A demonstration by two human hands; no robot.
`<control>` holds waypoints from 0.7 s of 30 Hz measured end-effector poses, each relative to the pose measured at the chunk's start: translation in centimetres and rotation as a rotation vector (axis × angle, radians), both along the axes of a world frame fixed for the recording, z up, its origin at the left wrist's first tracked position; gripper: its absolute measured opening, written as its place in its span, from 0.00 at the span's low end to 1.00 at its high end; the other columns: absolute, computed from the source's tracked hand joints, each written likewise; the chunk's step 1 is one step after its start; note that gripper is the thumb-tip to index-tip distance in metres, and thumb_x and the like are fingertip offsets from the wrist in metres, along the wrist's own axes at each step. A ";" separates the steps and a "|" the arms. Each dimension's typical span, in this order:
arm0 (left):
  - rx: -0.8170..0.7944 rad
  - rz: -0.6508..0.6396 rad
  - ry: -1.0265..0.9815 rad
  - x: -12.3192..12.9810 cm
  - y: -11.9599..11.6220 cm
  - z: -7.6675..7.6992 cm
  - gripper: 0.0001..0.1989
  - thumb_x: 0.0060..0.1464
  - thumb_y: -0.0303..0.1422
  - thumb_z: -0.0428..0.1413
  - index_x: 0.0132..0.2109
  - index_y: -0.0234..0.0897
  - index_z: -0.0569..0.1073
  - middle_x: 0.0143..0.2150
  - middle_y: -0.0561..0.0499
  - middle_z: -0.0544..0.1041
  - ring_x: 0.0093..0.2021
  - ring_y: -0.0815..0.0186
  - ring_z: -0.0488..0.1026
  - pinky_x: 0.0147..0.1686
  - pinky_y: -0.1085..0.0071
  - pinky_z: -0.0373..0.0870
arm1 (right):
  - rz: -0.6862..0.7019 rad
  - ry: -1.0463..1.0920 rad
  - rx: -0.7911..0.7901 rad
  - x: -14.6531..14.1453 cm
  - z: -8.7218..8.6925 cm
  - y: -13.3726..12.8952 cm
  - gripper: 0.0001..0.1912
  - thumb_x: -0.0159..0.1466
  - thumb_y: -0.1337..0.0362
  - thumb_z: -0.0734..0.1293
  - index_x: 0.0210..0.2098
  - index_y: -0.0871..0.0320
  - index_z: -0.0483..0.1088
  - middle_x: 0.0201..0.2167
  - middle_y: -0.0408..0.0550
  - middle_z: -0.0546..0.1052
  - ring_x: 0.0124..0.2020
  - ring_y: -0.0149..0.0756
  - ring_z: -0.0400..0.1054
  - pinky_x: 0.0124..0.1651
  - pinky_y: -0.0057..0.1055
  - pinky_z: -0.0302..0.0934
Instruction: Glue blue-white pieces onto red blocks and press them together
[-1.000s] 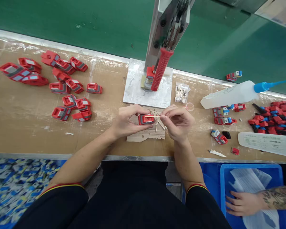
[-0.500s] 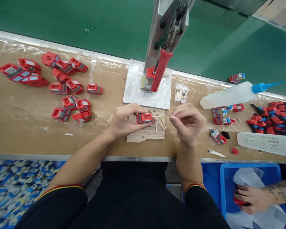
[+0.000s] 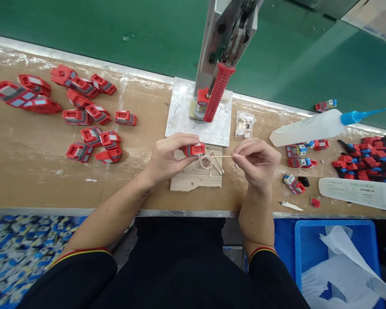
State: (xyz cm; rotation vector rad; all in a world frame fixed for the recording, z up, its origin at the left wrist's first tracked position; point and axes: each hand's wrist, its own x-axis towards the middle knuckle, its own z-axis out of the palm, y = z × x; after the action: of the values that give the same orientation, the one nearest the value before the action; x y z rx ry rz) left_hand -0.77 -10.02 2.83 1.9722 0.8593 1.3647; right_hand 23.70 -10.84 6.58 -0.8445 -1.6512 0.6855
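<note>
My left hand (image 3: 169,158) grips a red toy vehicle body (image 3: 194,149) with a grey stripe between thumb and fingers. In my right hand (image 3: 256,161), a thin cotton swab (image 3: 223,156) is pinched, its tip pointing left over a small clear round dish (image 3: 206,162). The dish sits on a piece of cardboard (image 3: 196,182) on the bench, just below the toy body. Several used-looking swabs (image 3: 218,168) lean at the dish's right side. A bag of cotton swabs (image 3: 245,124) lies above my right hand.
A hand press with a red handle (image 3: 219,92) stands on a metal plate (image 3: 176,111) ahead. Several red bodies (image 3: 98,113) lie left. At right are bottles (image 3: 305,128), a knife (image 3: 291,206) and a parts pile (image 3: 369,156). A blue bin (image 3: 297,257) stands below.
My left hand has lifted the toy body slightly up and left, uncovering the dish. The swab has moved slightly right, apart from the body. Another person's hand has left the blue bin.
</note>
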 end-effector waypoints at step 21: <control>0.067 -0.040 0.037 0.4 -0.3 0.7 0.14 0.58 0.32 0.70 0.51 0.42 0.83 0.49 0.45 0.87 0.50 0.59 0.86 0.51 0.64 0.85 | -0.022 0.070 -0.104 -2.8 -0.7 -0.5 0.16 0.65 0.54 0.75 0.27 0.51 0.68 0.23 0.41 0.79 0.25 0.34 0.73 0.29 0.35 0.66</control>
State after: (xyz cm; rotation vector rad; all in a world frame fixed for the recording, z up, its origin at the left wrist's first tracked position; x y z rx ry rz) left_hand -0.33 -10.35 3.53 2.0610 0.7964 1.3544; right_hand 20.92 -11.38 5.92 -0.9014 -1.5525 0.7827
